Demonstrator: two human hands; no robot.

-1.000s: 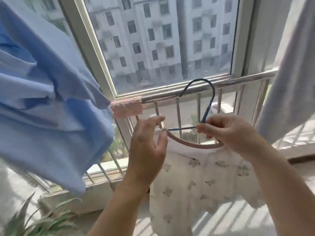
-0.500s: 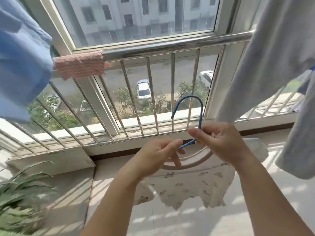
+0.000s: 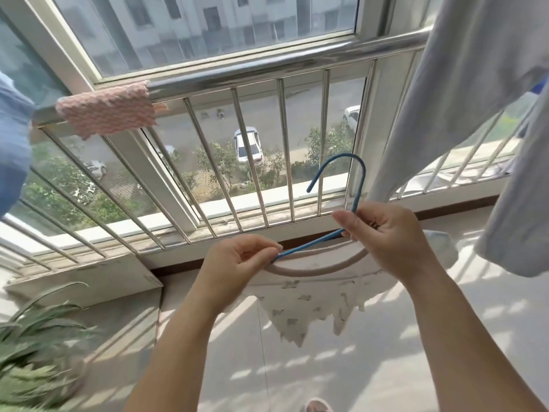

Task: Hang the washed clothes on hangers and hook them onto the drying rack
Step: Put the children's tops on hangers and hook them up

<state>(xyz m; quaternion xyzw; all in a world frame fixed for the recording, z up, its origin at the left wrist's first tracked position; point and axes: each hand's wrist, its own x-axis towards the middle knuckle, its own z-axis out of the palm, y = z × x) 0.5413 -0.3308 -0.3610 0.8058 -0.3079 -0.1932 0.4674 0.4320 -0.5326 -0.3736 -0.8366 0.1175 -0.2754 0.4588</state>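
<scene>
While left hand (image 3: 237, 264) pinches blue hanger (image 3: 358, 176) arm and right hand (image 3: 383, 233) grips its neck, patterned garment (image 3: 300, 307) hangs below hanger, under steel railing (image 3: 267, 71).

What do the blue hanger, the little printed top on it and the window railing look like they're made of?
The blue hanger: thin wire, likely metal under a matte blue coating, judging by its slim bent hook. The printed top: soft, light woven or knit fabric, probably cotton; it drapes and crumples. The railing: polished metal, likely stainless steel, given its bright mirror-like glints.
</scene>
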